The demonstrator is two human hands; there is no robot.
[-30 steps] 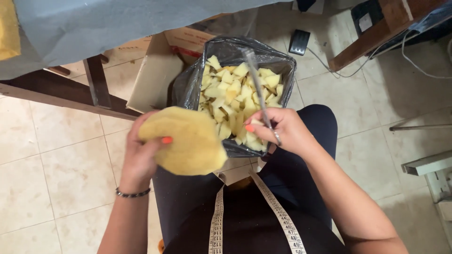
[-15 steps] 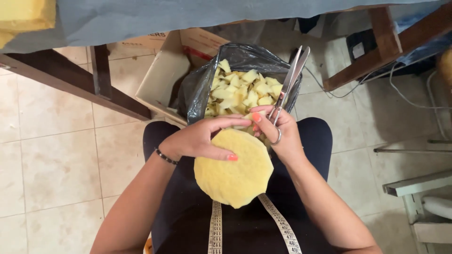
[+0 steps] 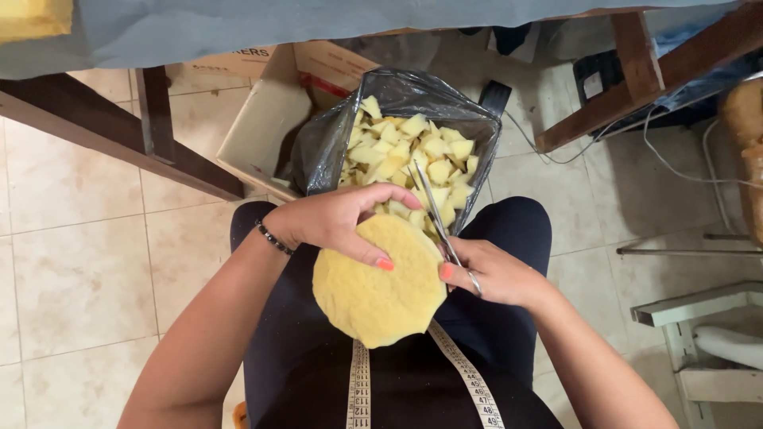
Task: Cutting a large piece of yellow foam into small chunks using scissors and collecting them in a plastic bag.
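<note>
Scissors [image 3: 433, 213] sit clasped in our right hand [image 3: 491, 272]; our left hand [image 3: 338, 222] pinches 1 uncut yellow foam disc [image 3: 380, 282] over our lap. Black bag [image 3: 334, 135] already brims with cut pieces [image 3: 413, 159].

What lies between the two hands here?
In the head view, the round yellow foam disc and the scissors lie between the left hand and right hand.
</note>
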